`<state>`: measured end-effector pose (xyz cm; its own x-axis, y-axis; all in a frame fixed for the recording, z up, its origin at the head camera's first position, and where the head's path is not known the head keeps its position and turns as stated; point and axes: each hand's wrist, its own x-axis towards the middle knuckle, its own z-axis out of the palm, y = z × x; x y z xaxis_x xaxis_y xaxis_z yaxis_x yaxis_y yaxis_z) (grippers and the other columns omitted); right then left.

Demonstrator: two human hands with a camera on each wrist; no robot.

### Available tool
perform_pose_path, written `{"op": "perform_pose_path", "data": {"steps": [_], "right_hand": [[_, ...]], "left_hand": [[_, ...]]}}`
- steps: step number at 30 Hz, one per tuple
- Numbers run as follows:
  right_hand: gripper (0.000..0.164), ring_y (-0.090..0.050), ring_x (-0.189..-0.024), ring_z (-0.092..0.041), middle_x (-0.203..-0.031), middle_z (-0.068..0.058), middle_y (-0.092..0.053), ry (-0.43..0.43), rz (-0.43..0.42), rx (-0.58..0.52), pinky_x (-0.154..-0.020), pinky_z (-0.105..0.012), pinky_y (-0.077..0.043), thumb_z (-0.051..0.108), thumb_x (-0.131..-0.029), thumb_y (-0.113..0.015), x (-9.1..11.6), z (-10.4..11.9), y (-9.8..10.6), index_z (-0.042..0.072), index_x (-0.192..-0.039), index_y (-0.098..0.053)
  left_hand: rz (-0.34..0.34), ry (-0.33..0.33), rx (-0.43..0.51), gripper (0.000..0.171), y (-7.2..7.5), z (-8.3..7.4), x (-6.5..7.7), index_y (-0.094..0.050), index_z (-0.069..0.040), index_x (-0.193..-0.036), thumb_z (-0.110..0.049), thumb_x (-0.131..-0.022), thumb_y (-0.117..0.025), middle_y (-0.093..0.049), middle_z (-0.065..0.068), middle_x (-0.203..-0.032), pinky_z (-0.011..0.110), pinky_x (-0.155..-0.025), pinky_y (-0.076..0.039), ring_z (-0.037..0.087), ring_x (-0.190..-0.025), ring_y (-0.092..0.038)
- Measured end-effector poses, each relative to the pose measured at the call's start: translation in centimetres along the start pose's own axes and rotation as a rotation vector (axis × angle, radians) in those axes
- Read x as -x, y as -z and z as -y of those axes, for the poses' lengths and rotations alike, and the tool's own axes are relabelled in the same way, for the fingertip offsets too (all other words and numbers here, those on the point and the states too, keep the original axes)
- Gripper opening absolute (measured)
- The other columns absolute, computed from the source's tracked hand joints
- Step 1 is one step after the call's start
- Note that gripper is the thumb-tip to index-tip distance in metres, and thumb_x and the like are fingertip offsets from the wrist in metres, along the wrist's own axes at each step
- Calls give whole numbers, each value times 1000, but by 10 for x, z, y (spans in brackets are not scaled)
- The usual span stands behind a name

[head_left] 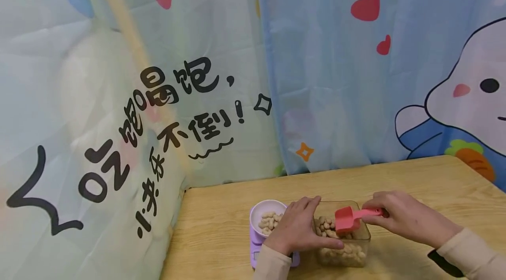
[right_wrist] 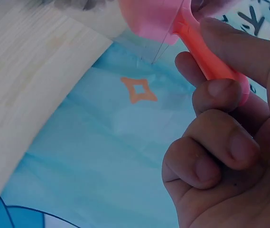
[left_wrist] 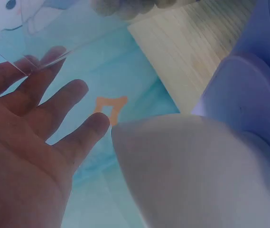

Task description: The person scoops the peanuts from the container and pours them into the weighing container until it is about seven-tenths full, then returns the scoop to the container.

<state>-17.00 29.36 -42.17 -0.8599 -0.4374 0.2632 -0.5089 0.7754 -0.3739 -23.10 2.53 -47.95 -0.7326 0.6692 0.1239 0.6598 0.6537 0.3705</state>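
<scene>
A clear plastic box (head_left: 369, 237) holding peanuts (head_left: 326, 224) stands on the table in the head view. My left hand (head_left: 297, 226) lies over its left side, fingers extended and thumb stretched along the front. In the left wrist view, a few fingertips touch the box's edge. My right hand (head_left: 405, 216) grips the handle of a small pinkish-red scoop (head_left: 345, 221), its head over the peanuts inside the box. Whether the scoop carries any peanuts cannot be seen. Left of the box, a purple kitchen scale (head_left: 255, 239) bears a white bowl (head_left: 256, 210) with peanuts, partly hidden by my left hand.
The wooden table (head_left: 221, 223) extends to both sides of the scale and box. Printed fabric curtains (head_left: 328, 95) hang along its back and left edges. Scale and box stand close together, with my left hand between them.
</scene>
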Motion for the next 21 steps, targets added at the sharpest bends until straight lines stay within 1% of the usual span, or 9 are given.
{"op": "perform_pose_path", "data": {"steps": [3,7,10,13,15,19,21], "right_hand": [[12,-46,-65,4,-80,20,-56,31,42,14,-54,-21,-44,30,-92,-75,-7,0,5,20,-96,-78],[14,-48,-67,5,-84,18,-59,87,87,23,-55,-22,-46,30,-91,-77,-17,1,5,17,-96,-79],[12,-48,-66,5,-83,18,-58,129,101,19,-54,-22,-46,29,-91,-76,-24,2,3,18,-94,-78],[7,-45,-64,5,-78,20,-54,171,103,8,-53,-20,-43,27,-91,-77,-30,1,0,20,-90,-76],[6,-45,-64,6,-78,19,-53,194,105,-8,-52,-19,-44,25,-91,-77,-32,-1,-2,19,-91,-77],[11,-50,-66,6,-83,18,-59,231,98,-41,-53,-19,-47,22,-91,-77,-34,-10,-6,13,-97,-78],[10,-51,-67,7,-86,18,-61,254,80,-58,-54,-20,-47,21,-92,-76,-34,-17,-8,14,-99,-78]], "left_hand": [[-3,-1,1,104,0,1,-2,-34,-28,-159,-80,-75,-67,-46,-7,-150,35,-107,-44,15,-135,-47],[8,7,-1,105,2,2,-2,-33,-29,-159,-81,-75,-68,-45,-8,-150,35,-107,-44,15,-135,-47],[19,11,6,105,3,3,-1,-31,-30,-160,-80,-75,-68,-45,-7,-151,35,-107,-44,16,-136,-47],[24,6,15,104,2,3,0,-31,-31,-160,-79,-75,-69,-45,-7,-151,35,-108,-43,15,-136,-46],[23,0,19,105,2,3,0,-30,-31,-160,-79,-75,-69,-45,-7,-152,35,-109,-42,15,-137,-45],[14,-10,26,106,1,4,-1,-30,-30,-160,-79,-75,-69,-43,-7,-153,36,-110,-42,14,-138,-44],[12,-6,26,106,1,5,-1,-29,-30,-160,-80,-75,-68,-43,-7,-153,36,-110,-42,15,-138,-44]]}}
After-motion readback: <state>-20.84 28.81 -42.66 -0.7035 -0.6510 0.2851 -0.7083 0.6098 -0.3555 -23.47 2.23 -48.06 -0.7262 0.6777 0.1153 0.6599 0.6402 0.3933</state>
